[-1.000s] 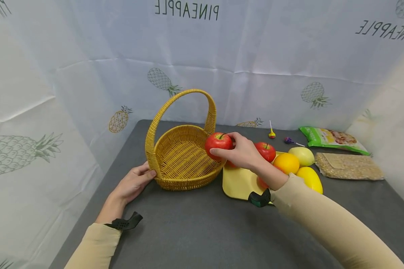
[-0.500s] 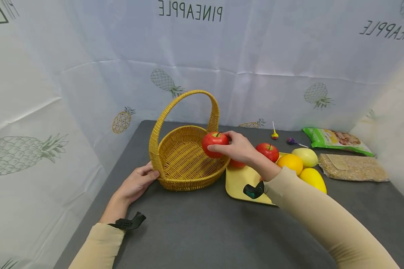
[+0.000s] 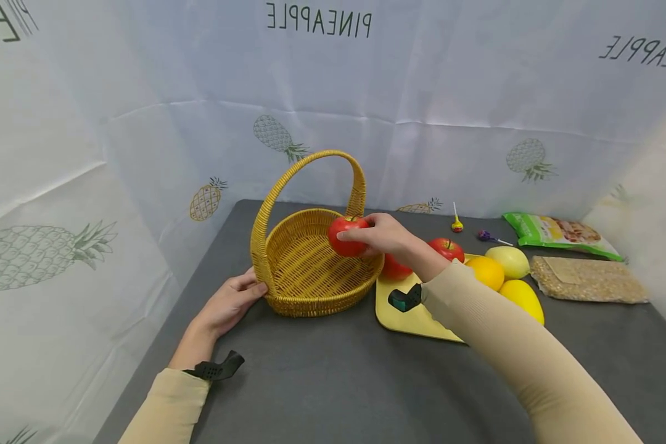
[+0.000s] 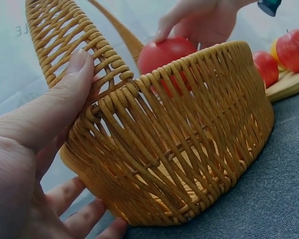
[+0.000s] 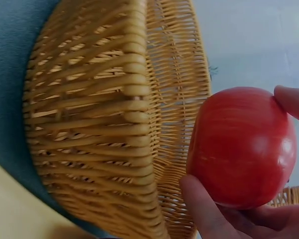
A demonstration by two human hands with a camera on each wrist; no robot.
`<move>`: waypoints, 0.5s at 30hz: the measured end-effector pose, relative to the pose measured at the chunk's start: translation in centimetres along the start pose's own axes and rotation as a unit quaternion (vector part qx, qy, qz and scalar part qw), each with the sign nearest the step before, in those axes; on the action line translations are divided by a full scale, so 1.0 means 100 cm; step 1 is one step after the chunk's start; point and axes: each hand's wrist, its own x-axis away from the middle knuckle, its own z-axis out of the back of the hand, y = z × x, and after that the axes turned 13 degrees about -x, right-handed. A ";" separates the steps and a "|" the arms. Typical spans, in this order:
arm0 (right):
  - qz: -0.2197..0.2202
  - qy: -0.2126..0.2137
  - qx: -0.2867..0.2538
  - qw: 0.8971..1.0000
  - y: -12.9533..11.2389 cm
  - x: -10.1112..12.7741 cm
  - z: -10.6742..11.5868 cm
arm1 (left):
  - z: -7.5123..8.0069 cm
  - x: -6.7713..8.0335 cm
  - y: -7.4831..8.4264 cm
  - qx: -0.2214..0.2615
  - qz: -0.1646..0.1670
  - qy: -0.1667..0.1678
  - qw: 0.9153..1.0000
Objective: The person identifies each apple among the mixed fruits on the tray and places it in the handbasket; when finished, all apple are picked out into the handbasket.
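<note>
A yellow wicker basket [image 3: 316, 306] with a tall arched handle stands on the grey table. My left hand [image 3: 230, 306] holds its left side at the foot of the handle. In the left wrist view the thumb [image 4: 72, 79] lies on the handle base, while the other fingers spread low along the outer wall. My right hand [image 3: 388, 235] grips a red apple [image 3: 346, 237] over the right part of the basket. From the right wrist, the apple [image 5: 243, 147] appears pinched between thumb and fingers, close above the woven rim [image 5: 135, 89].
Right of the basket lies a yellow tray [image 3: 405, 317] with more red apples [image 3: 446, 248], an orange [image 3: 485, 271] and yellow fruit [image 3: 523, 300], partly behind my right forearm. Beyond are two lollipops [image 3: 457, 224], a green packet [image 3: 563, 234] and a bag of grains [image 3: 588, 279]. A pineapple-print curtain [image 3: 333, 80] hangs behind.
My right hand has carried the apple a little left and further over the basket. My left hand stays on the basket's side. The whole view has shifted slightly.
</note>
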 end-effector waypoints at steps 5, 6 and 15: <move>-0.007 -0.002 -0.002 1.000 -0.004 -0.010 -0.002 | 0.000 0.000 -0.001 0.002 -0.013 -0.003 1.000; -0.007 -0.003 -0.004 1.000 -0.005 -0.012 -0.002 | 0.000 0.000 -0.001 0.001 -0.013 -0.002 1.000; 0.006 -0.026 -0.030 0.999 -0.008 -0.030 -0.011 | -0.002 0.001 -0.001 -0.009 -0.010 -0.001 1.000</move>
